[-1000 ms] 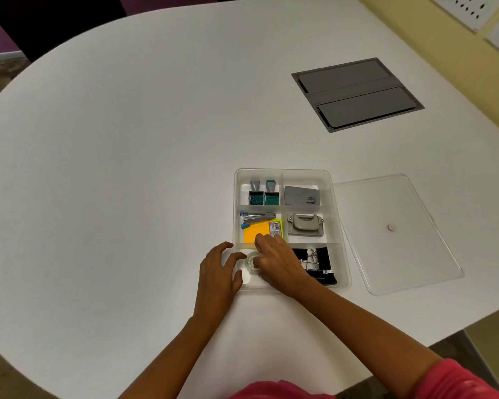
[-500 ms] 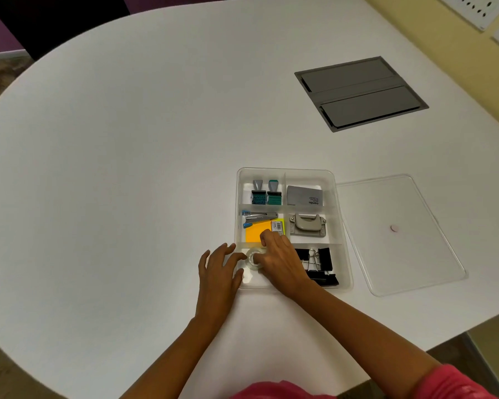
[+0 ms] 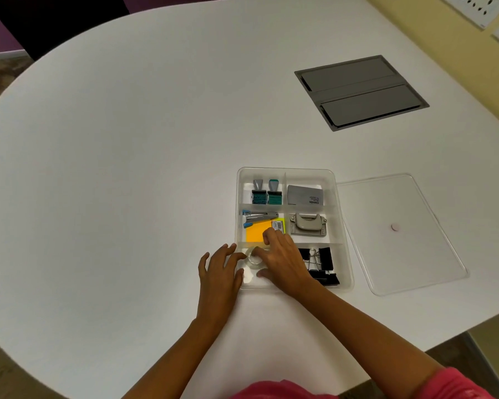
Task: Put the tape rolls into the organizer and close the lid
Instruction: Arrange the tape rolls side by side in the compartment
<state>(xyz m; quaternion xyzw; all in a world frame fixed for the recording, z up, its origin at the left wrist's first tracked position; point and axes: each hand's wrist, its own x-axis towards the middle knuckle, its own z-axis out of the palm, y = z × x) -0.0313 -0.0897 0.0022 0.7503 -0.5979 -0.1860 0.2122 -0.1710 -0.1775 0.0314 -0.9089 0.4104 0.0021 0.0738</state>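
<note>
A: Where is the tape?

B: 1 clear tape roll (image 3: 253,258) sits in the near-left compartment of the clear organizer (image 3: 338,203) on the white counter (image 3: 127,168). The right hand (image 3: 283,262) curls over it, fingers and thumb around the roll.

A: Is the grip clenched?

B: It looks closed on the roll, though the clear plastic blurs the contact. The left hand (image 3: 218,273) lies just outside the organizer's left wall, fingers spread and released, fingertips reaching the rim.

A: And the lid?

B: The lid (image 3: 401,234) is off, flat on the counter just right of the organizer. Other compartments hold 2 stamps (image 3: 267,192), a stapler (image 3: 260,218), orange sticky notes (image 3: 255,234), a hole punch (image 3: 308,224) and black binder clips (image 3: 323,264).
</note>
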